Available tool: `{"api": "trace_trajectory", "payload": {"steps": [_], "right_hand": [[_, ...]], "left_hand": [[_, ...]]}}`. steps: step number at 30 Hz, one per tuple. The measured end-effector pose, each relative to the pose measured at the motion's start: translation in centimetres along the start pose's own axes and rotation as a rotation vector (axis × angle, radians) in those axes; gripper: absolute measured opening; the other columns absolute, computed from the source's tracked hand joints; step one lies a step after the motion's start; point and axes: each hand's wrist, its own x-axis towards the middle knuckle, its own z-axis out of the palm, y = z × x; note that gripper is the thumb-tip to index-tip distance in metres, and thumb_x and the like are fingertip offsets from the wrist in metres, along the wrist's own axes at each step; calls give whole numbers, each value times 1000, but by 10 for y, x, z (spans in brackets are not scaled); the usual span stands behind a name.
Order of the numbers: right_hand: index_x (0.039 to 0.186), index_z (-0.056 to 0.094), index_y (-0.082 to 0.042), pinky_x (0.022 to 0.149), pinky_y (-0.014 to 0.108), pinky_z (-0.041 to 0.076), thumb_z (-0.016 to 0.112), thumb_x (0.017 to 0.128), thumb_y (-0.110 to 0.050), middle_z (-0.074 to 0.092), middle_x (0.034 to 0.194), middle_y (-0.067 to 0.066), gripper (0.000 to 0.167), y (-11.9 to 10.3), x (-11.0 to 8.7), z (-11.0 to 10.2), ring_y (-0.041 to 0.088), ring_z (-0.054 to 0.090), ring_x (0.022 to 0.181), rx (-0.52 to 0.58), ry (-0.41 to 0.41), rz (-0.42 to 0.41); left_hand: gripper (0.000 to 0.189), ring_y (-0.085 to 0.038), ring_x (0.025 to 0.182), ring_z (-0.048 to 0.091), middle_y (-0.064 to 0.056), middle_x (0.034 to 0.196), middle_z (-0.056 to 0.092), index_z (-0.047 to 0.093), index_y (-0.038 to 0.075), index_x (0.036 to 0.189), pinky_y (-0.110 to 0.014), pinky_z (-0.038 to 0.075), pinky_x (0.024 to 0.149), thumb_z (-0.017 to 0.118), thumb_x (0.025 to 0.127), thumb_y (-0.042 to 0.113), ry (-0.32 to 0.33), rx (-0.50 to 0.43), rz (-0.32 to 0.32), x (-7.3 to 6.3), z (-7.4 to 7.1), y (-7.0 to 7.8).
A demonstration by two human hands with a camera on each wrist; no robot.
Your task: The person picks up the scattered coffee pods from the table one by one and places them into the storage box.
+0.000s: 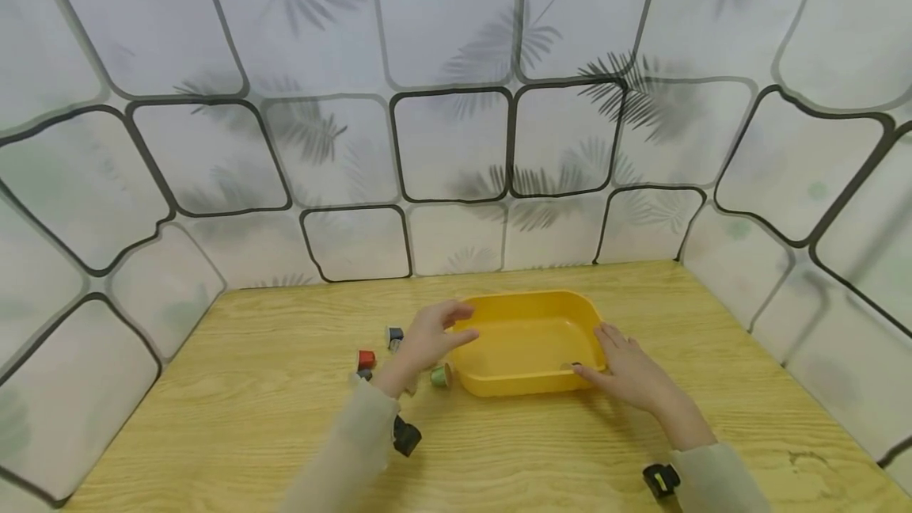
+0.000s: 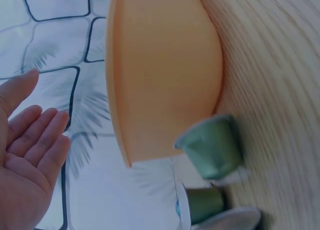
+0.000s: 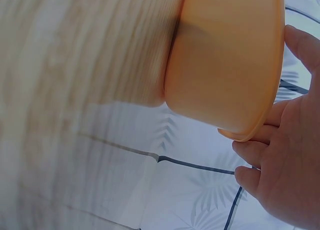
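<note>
Head view: yellow tray (image 1: 527, 343) sits on the wooden tabletop (image 1: 249, 386), closer to its back edge and a little right of the middle. Open side up; long axis runs left to right, roughly parallel to the back edge. Right hand (image 1: 628, 366) grips the near-right corner, thumb over the near rim, apparently to steady the tray. Left hand (image 1: 427, 337) is at the opposite end, thumb and fingers spread wide, nothing seen between them. Green pod (image 1: 438, 376) lies just beside the tray; red pod (image 1: 366, 359) and dark blue pod (image 1: 394, 333) lie farther toward the left edge. Small item by the right thumb: too small to identify.

Left wrist view: palm exposed, fingers extended; the green pod lies tipped on its side, wide end toward the tray, presumably because its tapered wall rolls.

Right wrist view: thumb and fingertips meet the rim, likely its handiest hold.
</note>
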Motion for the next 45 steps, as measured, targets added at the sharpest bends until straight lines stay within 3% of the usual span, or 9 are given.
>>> {"api": "trace_trajectory", "payload": {"steps": [10,16,21,30,45], "right_hand": [[130,26,17,98,57,14,48,86,-50,22,134,34,82,0,1,1,45,21,123,-12,3,-1],[131,26,16,98,57,14,47,86,-50,22,135,33,83,1,1,1,45,21,123,-6,1,1],[130,26,16,98,57,14,47,86,-50,22,135,33,83,1,2,1,45,21,123,-8,-2,2],[130,26,16,98,57,14,47,86,-51,22,135,33,83,1,4,1,45,21,123,-9,-4,6],[130,26,16,98,57,14,47,86,-50,21,135,34,82,1,4,1,45,21,123,-14,-7,7]], "left_hand": [[36,-25,104,53,-14,112,57,57,0,113,-37,42,87,63,83,20,-39,99,12,-16,-13,-15],[36,-26,104,52,-12,110,57,56,-2,112,-38,41,89,64,82,17,-110,123,-24,-21,-16,-23],[36,-23,101,53,-10,107,59,58,0,109,-37,42,87,64,82,22,-162,212,6,-24,-18,-28],[30,-24,100,54,-12,106,59,60,4,105,-37,44,85,66,80,19,-206,230,-12,-26,-18,-35],[27,-14,88,56,-2,94,63,63,8,98,-31,45,80,70,77,23,-263,399,76,-26,-8,-46]]}}
